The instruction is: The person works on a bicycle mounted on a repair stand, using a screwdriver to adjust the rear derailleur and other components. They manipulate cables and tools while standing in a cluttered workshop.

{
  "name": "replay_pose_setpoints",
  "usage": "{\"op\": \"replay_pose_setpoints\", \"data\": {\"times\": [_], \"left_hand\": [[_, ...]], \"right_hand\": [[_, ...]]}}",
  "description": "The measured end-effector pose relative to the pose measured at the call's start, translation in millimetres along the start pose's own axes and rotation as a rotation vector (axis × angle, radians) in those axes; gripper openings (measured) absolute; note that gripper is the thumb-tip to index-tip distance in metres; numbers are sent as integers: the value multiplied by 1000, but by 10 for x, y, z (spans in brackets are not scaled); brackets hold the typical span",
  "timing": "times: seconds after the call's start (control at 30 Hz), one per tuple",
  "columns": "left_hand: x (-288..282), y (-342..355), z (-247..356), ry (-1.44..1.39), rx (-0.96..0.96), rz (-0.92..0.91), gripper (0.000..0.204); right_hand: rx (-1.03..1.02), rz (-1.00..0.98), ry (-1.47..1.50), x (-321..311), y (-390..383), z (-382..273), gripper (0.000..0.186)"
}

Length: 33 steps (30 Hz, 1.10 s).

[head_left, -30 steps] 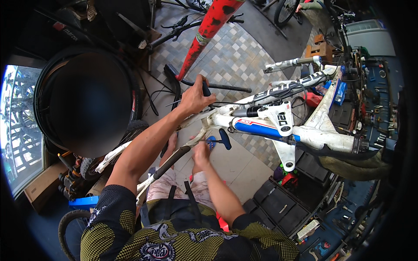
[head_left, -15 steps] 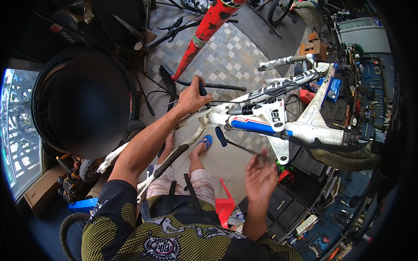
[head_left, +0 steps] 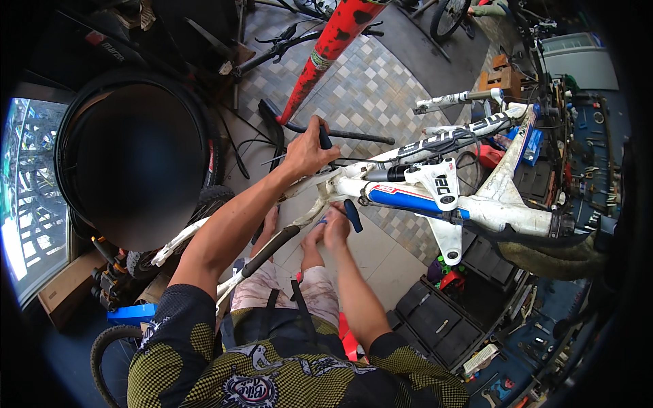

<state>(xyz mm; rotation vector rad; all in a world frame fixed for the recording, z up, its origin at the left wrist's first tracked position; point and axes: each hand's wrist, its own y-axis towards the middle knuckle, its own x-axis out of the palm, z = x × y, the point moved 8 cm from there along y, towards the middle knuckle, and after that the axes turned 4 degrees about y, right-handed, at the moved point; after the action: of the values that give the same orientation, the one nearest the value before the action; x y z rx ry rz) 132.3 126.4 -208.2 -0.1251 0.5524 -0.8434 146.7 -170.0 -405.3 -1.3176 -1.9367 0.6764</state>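
Note:
In front of me lies a scuffed white bicycle frame (head_left: 500,211) with a blue panel and a black shock beneath its upper tube. My left hand (head_left: 307,153) is closed around the dark blue grip of a T-handle wrench (head_left: 326,140), above the frame's left part; a thin shaft sticks out left of the wrist. Below the frame, my right hand (head_left: 335,228) has its fingers curled in against a second T-handle wrench (head_left: 353,215), whose blue grip shows at the hand's right side. Its shaft and both wrench tips are hidden.
A red tube (head_left: 326,61) stands beyond the frame, over a tiled floor. Tyres (head_left: 62,163) stack at the left. Black toolboxes (head_left: 435,323) sit at lower right, beside a blue bench (head_left: 578,272) with many hand tools. A wooden block (head_left: 500,78) stands farther back.
My right hand has gone from loosely open beside the toolboxes, leftward to the lower wrench, and closed. That wrench's shaft no longer shows. My left hand keeps its hold; the whole view has shifted slightly.

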Motion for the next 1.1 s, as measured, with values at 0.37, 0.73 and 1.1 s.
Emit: {"op": "replay_pose_setpoints", "data": {"times": [0.37, 0.73, 1.1], "left_hand": [[1, 4, 8, -8, 15, -5, 56], [3, -12, -1, -24, 17, 10, 55], [-15, -9, 29, -2, 4, 6, 55]], "right_hand": [[259, -601, 147, 747, -2490, -1266, 59], [-421, 246, -675, -729, -52, -2135, 20], [315, -488, -151, 511, -1737, 109, 41]]}}
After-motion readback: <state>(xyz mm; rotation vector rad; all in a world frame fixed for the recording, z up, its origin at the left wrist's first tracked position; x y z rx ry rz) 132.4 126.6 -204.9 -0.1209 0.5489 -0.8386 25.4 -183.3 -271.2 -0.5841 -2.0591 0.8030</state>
